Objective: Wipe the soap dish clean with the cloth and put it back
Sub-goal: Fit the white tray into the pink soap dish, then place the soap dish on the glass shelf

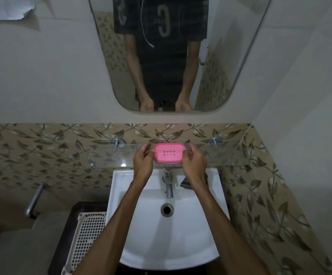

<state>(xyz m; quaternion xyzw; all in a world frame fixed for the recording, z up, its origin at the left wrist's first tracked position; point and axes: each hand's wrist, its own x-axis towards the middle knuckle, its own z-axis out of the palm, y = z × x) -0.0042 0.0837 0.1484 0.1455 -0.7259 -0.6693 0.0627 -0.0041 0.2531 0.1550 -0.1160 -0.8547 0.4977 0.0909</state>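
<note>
We have both hands at the pink soap dish (168,153) on the glass shelf (216,155): our left hand (143,161) at its 9 o'clock end, our right hand (194,162) at 3 o'clock, fingers curled at its ends; whether they actually grip it we cannot tell. The dark cloth (186,183) lies on the basin (169,235) rim at the tap's (168,185) 3 o'clock. We cannot judge whether wiping is finished.

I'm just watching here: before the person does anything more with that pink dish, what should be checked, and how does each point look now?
1. Soap dish sits on the glass shelf: ok.
2. Left hand and right hand at the dish's two ends: ok.
3. Firm grip on the dish: cannot tell.
4. Cloth within reach on the sink rim: ok.
5. Dish holds no soap: ok.
6. Dish already wiped: cannot tell.
</note>
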